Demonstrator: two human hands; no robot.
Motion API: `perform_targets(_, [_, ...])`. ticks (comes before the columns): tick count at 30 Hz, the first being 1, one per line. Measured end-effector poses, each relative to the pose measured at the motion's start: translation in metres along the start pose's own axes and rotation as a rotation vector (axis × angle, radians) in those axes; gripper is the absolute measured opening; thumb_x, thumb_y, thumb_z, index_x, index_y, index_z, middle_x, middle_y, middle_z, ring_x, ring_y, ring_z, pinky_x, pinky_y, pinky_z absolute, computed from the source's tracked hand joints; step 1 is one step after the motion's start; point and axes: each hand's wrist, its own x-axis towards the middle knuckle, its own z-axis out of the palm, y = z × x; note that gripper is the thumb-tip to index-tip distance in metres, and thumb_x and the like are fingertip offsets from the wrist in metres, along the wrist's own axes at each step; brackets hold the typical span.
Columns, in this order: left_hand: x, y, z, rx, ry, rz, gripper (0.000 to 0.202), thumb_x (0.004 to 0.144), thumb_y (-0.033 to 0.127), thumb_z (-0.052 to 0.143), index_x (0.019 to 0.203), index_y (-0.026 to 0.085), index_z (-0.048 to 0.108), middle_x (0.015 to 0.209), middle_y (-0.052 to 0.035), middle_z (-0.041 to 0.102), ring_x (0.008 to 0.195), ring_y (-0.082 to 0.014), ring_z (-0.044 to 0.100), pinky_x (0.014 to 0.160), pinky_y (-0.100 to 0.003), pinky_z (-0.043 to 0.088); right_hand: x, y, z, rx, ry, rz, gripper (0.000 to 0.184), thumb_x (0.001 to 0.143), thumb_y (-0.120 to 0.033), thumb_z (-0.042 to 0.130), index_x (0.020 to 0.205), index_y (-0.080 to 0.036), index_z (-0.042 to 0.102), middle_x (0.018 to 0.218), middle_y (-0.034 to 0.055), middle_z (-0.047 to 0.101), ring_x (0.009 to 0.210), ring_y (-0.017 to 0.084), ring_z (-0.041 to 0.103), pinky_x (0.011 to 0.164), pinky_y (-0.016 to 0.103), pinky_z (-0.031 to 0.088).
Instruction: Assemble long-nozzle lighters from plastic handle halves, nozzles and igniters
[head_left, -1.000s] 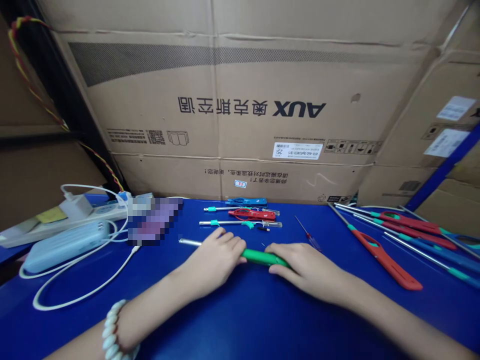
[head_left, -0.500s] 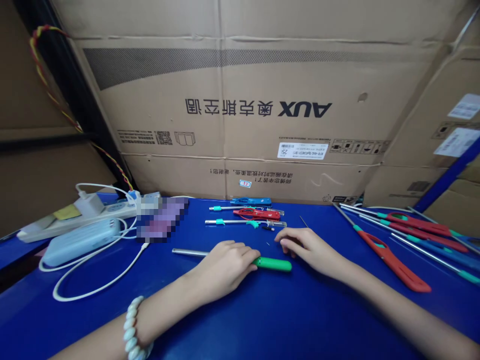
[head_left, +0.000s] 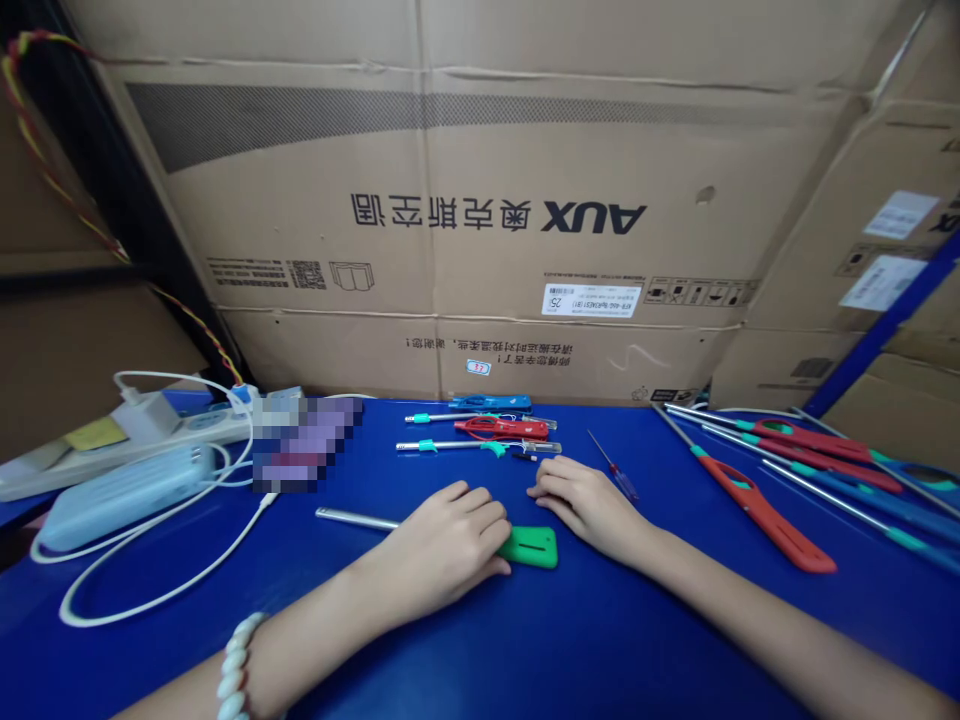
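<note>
A long-necked lighter with a green handle (head_left: 541, 547) and metal tube (head_left: 354, 518) lies under my left hand (head_left: 454, 538), whose fingers wrap round its middle. To its right my right hand (head_left: 585, 505) rests low on the table, fingers curled down and together; whatever is at the fingertips is hidden. A small screwdriver (head_left: 619, 478) lies beside the right hand's knuckles. Beyond the hands lie a red lighter half (head_left: 510, 430), a blue lighter half (head_left: 491, 403), and metal tubes (head_left: 454, 446) with teal parts and clear tanks. A small black piece (head_left: 524, 457) sits near my right fingertips.
Several assembled lighters (head_left: 765, 515) in red and blue lie at the right. On the left are a power strip (head_left: 180, 435), a light-blue power bank (head_left: 124, 495), a white cable (head_left: 202, 580) and a blurred-out phone-like object (head_left: 319, 445). Cardboard (head_left: 480, 150) stands behind the blue table.
The green handle has turned so its broad, slotted face shows. My right hand has lowered, and its fingers now cover the spot where a tiny thin piece lay. The view has shifted slightly.
</note>
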Motion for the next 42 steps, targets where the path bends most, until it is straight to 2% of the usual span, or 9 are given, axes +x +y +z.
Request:
perform_targets(5, [0.000,-0.003,0.002,0.028,-0.020,-0.037,0.028,0.093,0.041,0.054,0.083,0.015,0.056,0.081,-0.0037,0.061,0.074,-0.0210,0.057,0.065,-0.031,0.040,0.000,0.000,0.003,-0.012,0.010,-0.041,0.028,0.096,-0.017,0.040,0.079,-0.014,0.062,0.078,0.0096,0.060,0.072,0.022,0.054,0.067,0.034,0.045])
perform_targets(7, [0.001,-0.002,0.001,0.020,-0.017,-0.057,0.032,0.092,0.047,0.051,0.089,0.015,0.057,0.084,-0.0046,0.062,0.076,-0.0222,0.058,0.067,-0.032,0.043,0.000,0.000,0.004,0.008,0.022,-0.039,0.029,0.096,-0.018,0.039,0.077,-0.015,0.060,0.077,0.0097,0.060,0.072,0.022,0.053,0.067,0.034,0.044])
perform_targets(9, [0.002,0.001,0.000,0.007,0.017,-0.058,0.038,0.093,0.049,0.047,0.104,0.014,0.055,0.092,-0.0066,0.063,0.084,-0.0239,0.060,0.073,-0.035,0.045,0.000,-0.002,0.002,0.046,0.043,-0.016,0.026,0.096,-0.017,0.040,0.077,-0.016,0.058,0.077,0.0085,0.059,0.072,0.021,0.053,0.068,0.033,0.044])
perform_targets(12, [0.003,0.005,0.001,-0.017,0.031,-0.044,0.030,0.098,0.038,0.044,0.118,0.016,0.050,0.104,-0.0065,0.063,0.092,-0.0235,0.060,0.080,-0.036,0.045,0.001,-0.009,-0.003,0.135,0.082,0.048,0.020,0.095,-0.015,0.043,0.079,-0.017,0.055,0.078,0.0049,0.059,0.073,0.018,0.056,0.067,0.029,0.045])
perform_targets(16, [0.003,0.004,0.006,-0.077,-0.030,-0.089,0.016,0.099,0.024,0.043,0.106,0.019,0.056,0.098,-0.0042,0.063,0.090,-0.0221,0.059,0.078,-0.035,0.046,0.003,-0.023,-0.012,0.264,0.084,0.092,0.019,0.094,-0.015,0.049,0.077,-0.019,0.053,0.075,0.0004,0.059,0.070,0.013,0.057,0.065,0.023,0.045])
perform_targets(21, [0.001,-0.001,0.008,-0.092,0.003,-0.099,0.022,0.100,0.024,0.038,0.105,0.017,0.058,0.094,-0.0059,0.062,0.087,-0.0211,0.060,0.076,-0.033,0.046,0.003,-0.031,-0.012,0.441,0.049,0.152,0.020,0.091,-0.013,0.051,0.073,-0.019,0.055,0.073,0.0002,0.057,0.068,0.014,0.055,0.063,0.024,0.042])
perform_targets(30, [0.002,-0.002,0.011,-0.106,-0.009,-0.102,0.021,0.100,0.023,0.040,0.103,0.015,0.059,0.094,-0.0069,0.062,0.086,-0.0212,0.059,0.074,-0.032,0.047,0.001,-0.030,-0.006,0.443,0.043,0.185,0.017,0.088,-0.012,0.053,0.073,-0.019,0.057,0.073,0.0000,0.055,0.067,0.014,0.053,0.061,0.025,0.040])
perform_targets(38, [0.001,0.000,0.009,-0.123,-0.013,-0.101,0.025,0.101,0.025,0.037,0.103,0.014,0.059,0.093,-0.0075,0.062,0.086,-0.0214,0.059,0.076,-0.034,0.048,0.005,-0.029,-0.001,0.616,-0.023,0.362,0.010,0.079,-0.011,0.061,0.075,-0.018,0.055,0.070,-0.0021,0.055,0.060,0.012,0.052,0.055,0.022,0.042])
perform_targets(42, [0.002,0.000,0.008,-0.126,-0.030,-0.101,0.022,0.099,0.023,0.039,0.103,0.015,0.059,0.093,-0.0071,0.062,0.083,-0.0217,0.059,0.073,-0.035,0.048,0.005,-0.023,-0.006,0.670,-0.086,0.358,0.008,0.081,-0.019,0.063,0.084,-0.018,0.056,0.070,-0.0028,0.057,0.060,0.011,0.053,0.055,0.021,0.043])
